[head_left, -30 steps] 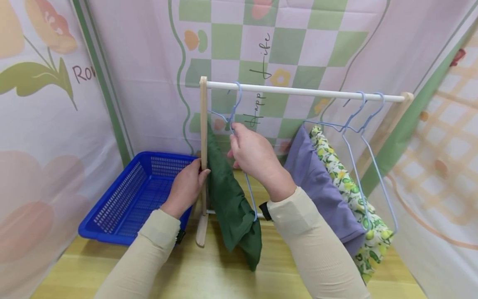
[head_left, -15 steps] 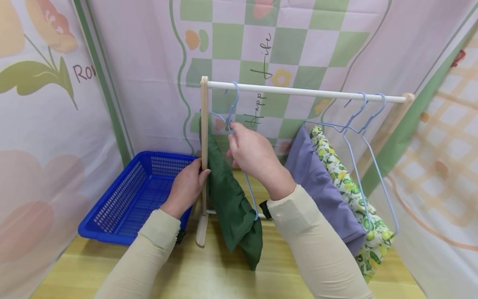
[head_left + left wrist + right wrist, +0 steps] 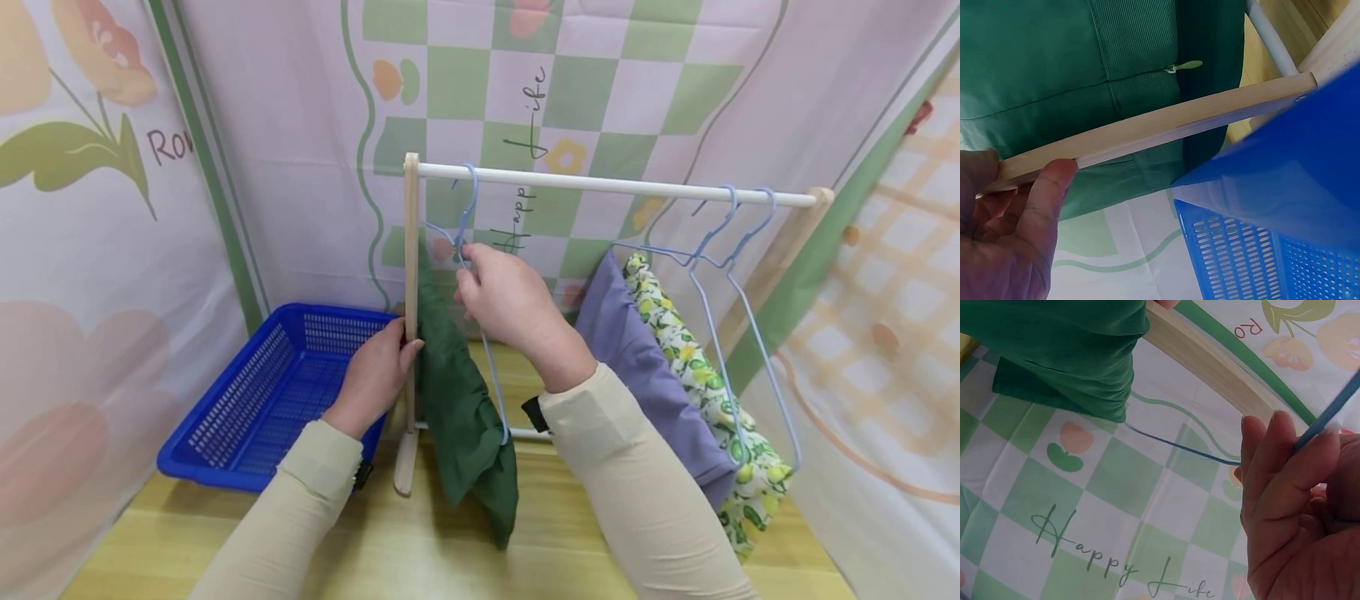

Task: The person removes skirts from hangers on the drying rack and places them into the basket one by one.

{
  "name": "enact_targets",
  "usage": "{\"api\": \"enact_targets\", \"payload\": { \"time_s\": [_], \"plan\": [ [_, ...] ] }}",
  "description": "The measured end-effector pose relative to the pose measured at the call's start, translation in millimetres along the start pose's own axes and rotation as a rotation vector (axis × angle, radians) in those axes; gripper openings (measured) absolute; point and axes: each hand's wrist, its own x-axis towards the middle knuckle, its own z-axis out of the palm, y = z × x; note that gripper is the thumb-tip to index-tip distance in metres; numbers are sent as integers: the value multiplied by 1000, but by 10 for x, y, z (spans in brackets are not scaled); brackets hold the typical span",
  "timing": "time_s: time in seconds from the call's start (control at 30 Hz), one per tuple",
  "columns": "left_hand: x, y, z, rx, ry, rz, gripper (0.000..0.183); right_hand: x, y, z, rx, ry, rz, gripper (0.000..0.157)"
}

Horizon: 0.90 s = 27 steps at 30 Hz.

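Note:
My left hand (image 3: 375,379) grips the left wooden post (image 3: 410,275) of a small clothes rack, thumb and fingers on either side of it. In the left wrist view that post (image 3: 1166,125) crosses in front of dark green cloth with a zipper pull (image 3: 1186,65). My right hand (image 3: 510,300) pinches a blue wire hanger (image 3: 465,208) just under its hook, which hangs on the white rail (image 3: 600,182) near the left end. From this hanger hangs the dark green garment (image 3: 461,400), beside the post. In the right wrist view the fingers (image 3: 1282,469) curl round the blue wire.
A blue plastic basket (image 3: 285,392) stands left of the rack on the wooden table (image 3: 562,533). At the rail's right end, a purple garment (image 3: 645,375) and a lemon-print garment (image 3: 690,350) hang on blue hangers. Printed cloth walls (image 3: 277,125) enclose the table.
My right hand has slid the hanger slightly left along the rail, and the green garment has swung left with it. The left hand stays on the post.

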Motion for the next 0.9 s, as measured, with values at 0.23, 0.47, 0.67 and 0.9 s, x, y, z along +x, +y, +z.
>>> {"api": "enact_targets", "payload": {
  "time_s": [0.23,0.47,0.67,0.9],
  "plan": [
    [5,-6,-2,2,1,1,30,-3,-5,-18,201,-38,41,51],
    [18,-15,6,-4,-5,-2,30,26,3,-33,308,-52,28,51],
    [22,-15,5,-7,-12,-4,33,73,-3,-51,307,-35,11,42],
    [13,-14,-15,-24,-17,-2,33,106,-29,-59,249,-30,46,27]
  ]
}}
